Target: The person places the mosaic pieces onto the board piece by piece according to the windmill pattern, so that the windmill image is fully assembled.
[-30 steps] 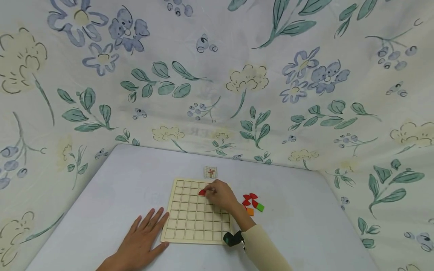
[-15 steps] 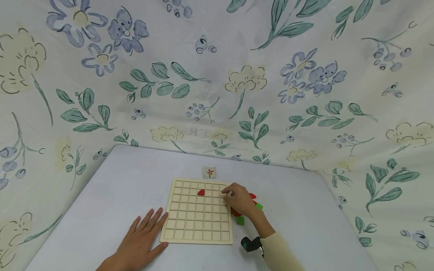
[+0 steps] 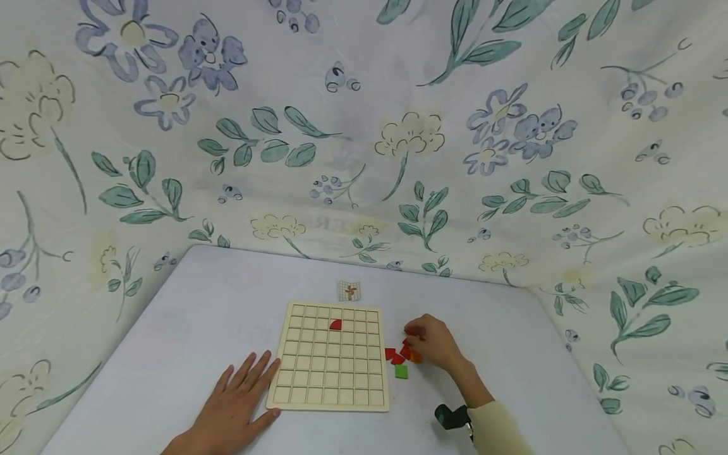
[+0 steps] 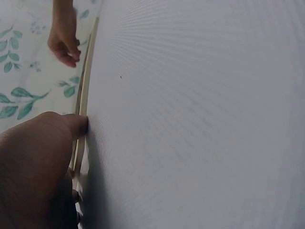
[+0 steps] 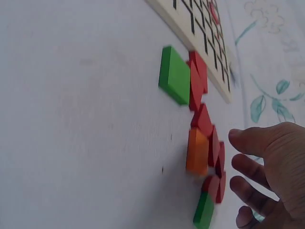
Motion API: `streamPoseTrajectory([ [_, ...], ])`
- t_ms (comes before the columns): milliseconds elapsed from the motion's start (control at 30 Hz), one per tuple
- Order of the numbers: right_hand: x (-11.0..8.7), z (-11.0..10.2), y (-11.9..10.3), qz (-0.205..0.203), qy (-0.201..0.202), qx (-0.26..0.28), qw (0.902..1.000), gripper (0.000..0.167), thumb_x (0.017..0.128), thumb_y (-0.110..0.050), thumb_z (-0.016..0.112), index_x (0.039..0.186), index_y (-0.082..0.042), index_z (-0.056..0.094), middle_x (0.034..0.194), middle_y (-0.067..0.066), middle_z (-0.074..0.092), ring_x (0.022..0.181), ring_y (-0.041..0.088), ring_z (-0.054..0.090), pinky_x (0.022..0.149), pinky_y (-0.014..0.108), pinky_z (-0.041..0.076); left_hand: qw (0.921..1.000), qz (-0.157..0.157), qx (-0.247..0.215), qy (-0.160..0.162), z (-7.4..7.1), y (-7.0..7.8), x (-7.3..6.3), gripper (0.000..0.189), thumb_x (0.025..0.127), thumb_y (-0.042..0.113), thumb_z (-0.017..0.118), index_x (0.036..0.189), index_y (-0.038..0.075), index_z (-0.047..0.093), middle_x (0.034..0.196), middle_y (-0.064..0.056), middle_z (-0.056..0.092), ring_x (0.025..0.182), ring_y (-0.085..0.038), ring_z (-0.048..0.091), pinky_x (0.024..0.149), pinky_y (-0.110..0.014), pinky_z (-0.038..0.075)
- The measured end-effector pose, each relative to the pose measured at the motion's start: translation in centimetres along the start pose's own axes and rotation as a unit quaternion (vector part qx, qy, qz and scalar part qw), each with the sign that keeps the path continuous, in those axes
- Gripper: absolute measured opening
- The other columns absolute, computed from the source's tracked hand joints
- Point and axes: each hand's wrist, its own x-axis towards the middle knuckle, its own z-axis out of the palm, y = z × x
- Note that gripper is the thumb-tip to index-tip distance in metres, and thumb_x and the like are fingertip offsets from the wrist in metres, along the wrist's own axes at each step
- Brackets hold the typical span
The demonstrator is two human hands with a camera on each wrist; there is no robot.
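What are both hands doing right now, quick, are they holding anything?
Left hand: open, fingers spread, at the edge of the board, holding nothing.
Right hand: open, fingers loosely bent near the red pieces, nothing visible in its grip.

Board [image 3: 333,364]: flat on the worktop [image 3: 239,278].
Card [image 3: 349,291]: on the worktop, behind the board.
One piece [image 3: 336,325]: on the board, near the back.
Other pieces [image 3: 401,372]: on the worktop, just right of the board.
Left hand [image 3: 234,398]: at the board's left edge.
Right hand [image 3: 436,342]: by the other pieces.
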Motion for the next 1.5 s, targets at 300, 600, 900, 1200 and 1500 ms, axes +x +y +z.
streamPoseTrajectory([
  [300,-0.5,-1.0,2.1,0.031,0.024,-0.027,0.9989,0.021,0.084,-0.01,0.076,0.105,-0.008,0.074,0.092,0.003,0.062,0.085,0.021,0.055,0.076,0.036,0.052,0.9997,-0.006,0.002,-0.022,-0.4,0.2,0.2,0.081,0.09,0.061,0.058,0.152,0.011,0.039,0.159,-0.009,0.028,0.146,-0.035,0.019,0.112,-0.06,0.013],
  [600,-0.5,-0.6,2.9,0.037,0.027,-0.062,0.997,0.025,0.086,-0.012,0.074,0.11,-0.004,0.073,0.089,0.005,0.06,0.079,0.019,0.055,0.072,0.036,0.052,0.9996,-0.008,0.006,-0.025,-0.3,0.1,0.2,0.082,0.089,0.061,0.059,0.151,0.011,0.04,0.159,-0.01,0.029,0.146,-0.035,0.02,0.111,-0.062,0.013],
  [900,0.3,0.4,2.4,0.07,0.05,-0.083,0.9928,0.02,0.084,-0.018,0.079,0.099,-0.006,0.074,0.081,0.005,0.056,0.072,0.019,0.051,0.065,0.033,0.05,0.9998,-0.006,-0.003,-0.021,-0.2,0.2,0.1,0.081,0.089,0.058,0.061,0.151,0.009,0.04,0.159,-0.011,0.028,0.146,-0.037,0.019,0.112,-0.062,0.011],
  [1200,0.5,-0.1,1.2,0.071,0.051,-0.022,0.9959,0.012,0.084,-0.009,0.077,0.092,-0.007,0.068,0.084,0.002,0.063,0.076,0.019,0.056,0.069,0.034,0.052,0.9997,-0.007,-0.005,-0.021,-0.1,0.1,0.1,0.081,0.09,0.059,0.06,0.151,0.01,0.04,0.159,-0.011,0.028,0.146,-0.036,0.017,0.112,-0.061,0.011],
  [1500,0.5,0.3,1.0,0.018,0.086,0.008,0.9961,0.014,0.086,0.001,0.072,0.098,-0.005,0.073,0.09,0.004,0.06,0.084,0.021,0.06,0.078,0.036,0.056,0.9998,-0.002,-0.007,-0.017,-0.1,-0.1,0.0,0.08,0.09,0.06,0.058,0.152,0.011,0.039,0.159,-0.011,0.028,0.146,-0.035,0.017,0.112,-0.06,0.011],
])
